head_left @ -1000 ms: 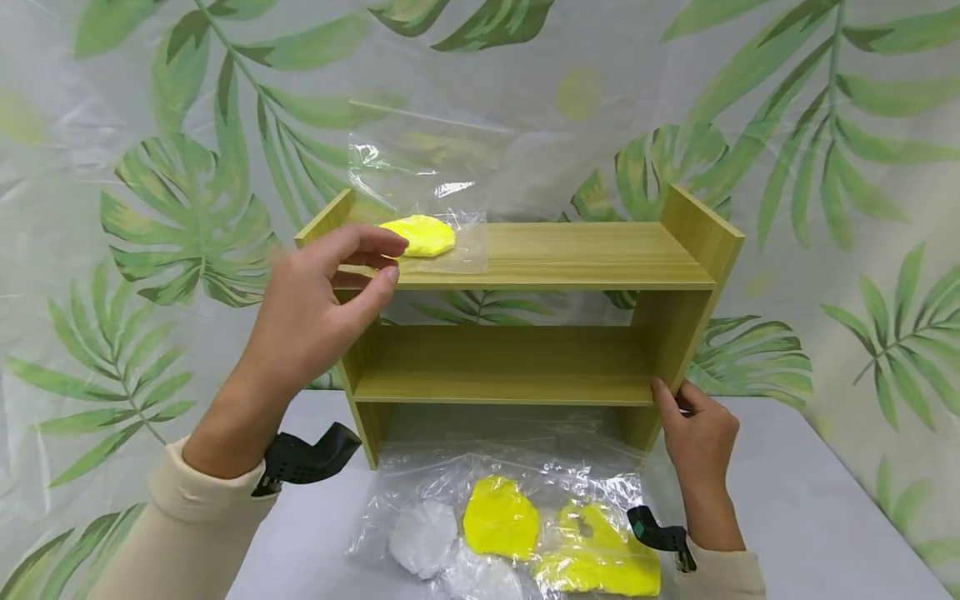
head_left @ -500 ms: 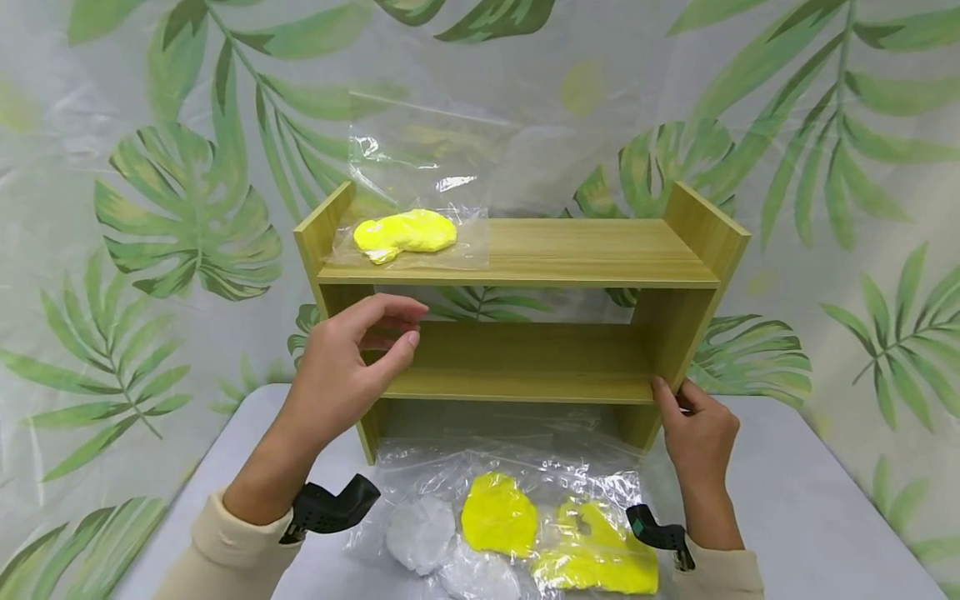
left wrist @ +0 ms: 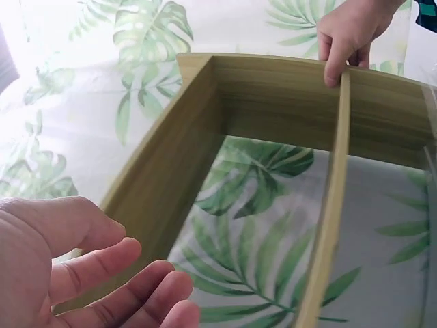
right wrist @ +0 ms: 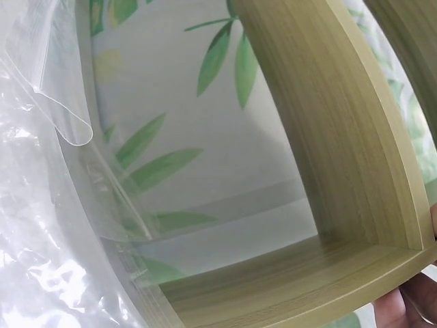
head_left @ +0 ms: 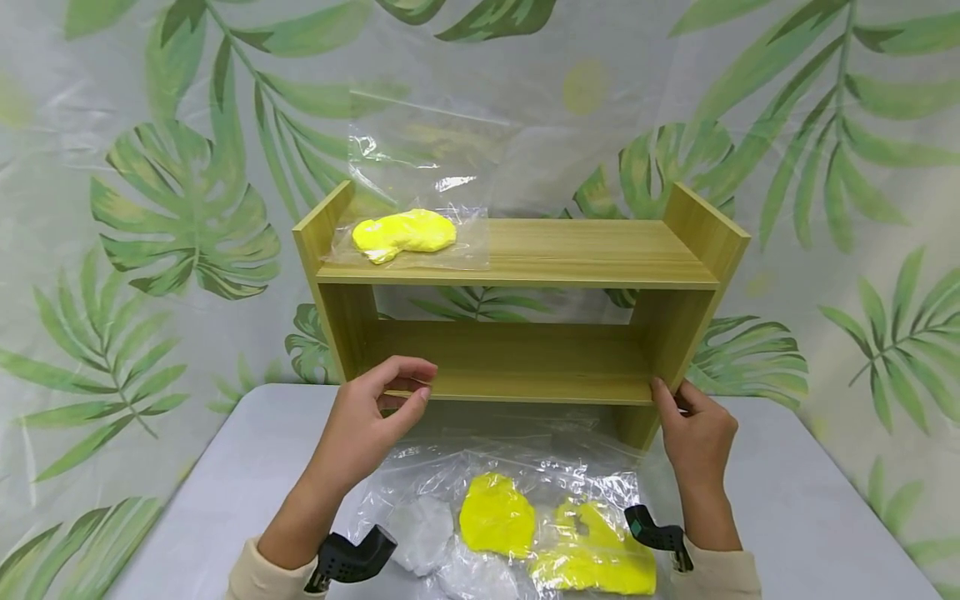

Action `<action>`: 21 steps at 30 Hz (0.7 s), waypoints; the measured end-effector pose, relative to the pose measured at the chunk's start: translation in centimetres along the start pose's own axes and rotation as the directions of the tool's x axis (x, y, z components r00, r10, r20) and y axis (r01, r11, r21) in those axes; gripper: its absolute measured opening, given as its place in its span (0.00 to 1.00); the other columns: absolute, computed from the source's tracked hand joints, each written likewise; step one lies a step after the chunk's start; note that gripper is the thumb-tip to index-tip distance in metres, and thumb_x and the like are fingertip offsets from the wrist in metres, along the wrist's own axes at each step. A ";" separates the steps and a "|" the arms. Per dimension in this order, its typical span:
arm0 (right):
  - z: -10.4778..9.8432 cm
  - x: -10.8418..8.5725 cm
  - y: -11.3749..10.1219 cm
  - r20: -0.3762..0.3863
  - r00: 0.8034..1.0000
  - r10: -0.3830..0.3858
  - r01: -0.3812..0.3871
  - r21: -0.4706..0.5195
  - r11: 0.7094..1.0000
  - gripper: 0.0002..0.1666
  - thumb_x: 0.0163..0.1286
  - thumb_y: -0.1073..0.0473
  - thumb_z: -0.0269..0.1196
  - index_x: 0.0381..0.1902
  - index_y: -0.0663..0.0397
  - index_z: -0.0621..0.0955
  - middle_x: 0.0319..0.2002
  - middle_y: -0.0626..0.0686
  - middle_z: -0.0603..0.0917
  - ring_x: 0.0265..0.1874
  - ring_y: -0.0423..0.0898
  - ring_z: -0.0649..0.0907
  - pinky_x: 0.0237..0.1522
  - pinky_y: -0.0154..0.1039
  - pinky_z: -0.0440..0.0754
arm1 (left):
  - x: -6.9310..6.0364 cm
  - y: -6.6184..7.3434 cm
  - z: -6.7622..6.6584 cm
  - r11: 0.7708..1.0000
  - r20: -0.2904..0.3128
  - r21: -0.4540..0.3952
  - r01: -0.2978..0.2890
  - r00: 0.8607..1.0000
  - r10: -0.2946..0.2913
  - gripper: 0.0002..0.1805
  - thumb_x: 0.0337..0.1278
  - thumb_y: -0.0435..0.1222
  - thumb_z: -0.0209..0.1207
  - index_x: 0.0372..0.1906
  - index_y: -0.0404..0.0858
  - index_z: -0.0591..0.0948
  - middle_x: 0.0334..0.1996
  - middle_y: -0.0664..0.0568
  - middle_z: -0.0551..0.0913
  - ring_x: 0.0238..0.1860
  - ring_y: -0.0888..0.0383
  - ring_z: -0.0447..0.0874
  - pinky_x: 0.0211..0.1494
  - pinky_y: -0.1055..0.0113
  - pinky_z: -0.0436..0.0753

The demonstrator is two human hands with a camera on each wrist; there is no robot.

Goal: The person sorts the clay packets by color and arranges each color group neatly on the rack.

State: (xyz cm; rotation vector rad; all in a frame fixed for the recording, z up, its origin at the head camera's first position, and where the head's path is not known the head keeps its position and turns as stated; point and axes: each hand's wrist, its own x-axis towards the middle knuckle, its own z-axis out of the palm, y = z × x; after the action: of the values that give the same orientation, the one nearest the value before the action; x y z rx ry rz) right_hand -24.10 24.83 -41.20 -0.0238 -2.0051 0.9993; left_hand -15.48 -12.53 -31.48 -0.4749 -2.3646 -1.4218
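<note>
A two-tier wooden shelf (head_left: pixel 585 254) stands upright on the table. My right hand (head_left: pixel 697 433) grips its right side panel near the lower board, thumb in front and fingers behind, as the left wrist view also shows. In front of the lower board's left end is my left hand (head_left: pixel 378 417), its fingers loosely bent and holding nothing. On the left of the top board rests a clear zip bag with a yellow clay-like lump (head_left: pixel 408 233). The left wrist view catches the left fingers (left wrist: pixel 116 273) apart from the wood.
Before the shelf, clear plastic bags hold flattened yellow lumps (head_left: pixel 497 515) and white lumps (head_left: pixel 422 533). A pale table (head_left: pixel 810 500) extends to both sides. Behind hangs a leaf-patterned cloth (head_left: pixel 525 92).
My left hand has come away from the bag on the top board, moving down and slightly right past the lower board. The right hand keeps its grip on the side panel.
</note>
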 end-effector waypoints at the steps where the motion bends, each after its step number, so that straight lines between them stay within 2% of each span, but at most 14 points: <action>1: 0.0 0.0 0.0 0.003 1.000 0.005 -0.005 0.001 1.000 0.12 0.63 0.56 0.67 0.31 0.62 0.88 0.25 0.59 0.87 0.23 0.12 0.70 0.24 0.15 0.68 | -0.2 -0.2 0.2 1.000 0.002 -0.009 0.012 1.000 -0.012 0.12 0.63 0.35 0.60 0.50 0.42 0.81 0.45 0.53 0.84 0.44 0.62 0.81 0.47 0.65 0.81; 11: 0.0 0.0 0.0 0.005 1.000 0.006 -0.006 -0.001 1.000 0.12 0.63 0.56 0.67 0.32 0.61 0.88 0.25 0.59 0.87 0.23 0.12 0.70 0.24 0.15 0.68 | -1.7 -2.3 1.8 0.987 0.017 -0.089 0.135 0.991 -0.134 0.12 0.62 0.36 0.61 0.50 0.44 0.81 0.44 0.56 0.83 0.43 0.62 0.81 0.47 0.65 0.81; 21: 0.1 0.0 0.1 0.004 1.000 0.001 -0.001 -0.006 1.000 0.12 0.63 0.56 0.68 0.32 0.61 0.88 0.24 0.59 0.87 0.22 0.12 0.70 0.23 0.16 0.68 | -2.1 -3.4 2.6 0.973 0.017 -0.124 0.196 0.981 -0.195 0.12 0.61 0.35 0.62 0.49 0.46 0.82 0.43 0.56 0.83 0.43 0.61 0.81 0.48 0.65 0.81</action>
State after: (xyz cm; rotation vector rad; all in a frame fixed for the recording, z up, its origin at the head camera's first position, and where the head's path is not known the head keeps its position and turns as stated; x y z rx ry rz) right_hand -24.18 24.85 -41.27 -0.0256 -2.0120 0.9947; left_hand -15.43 -11.98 -36.16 -0.2826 -2.3904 -1.6654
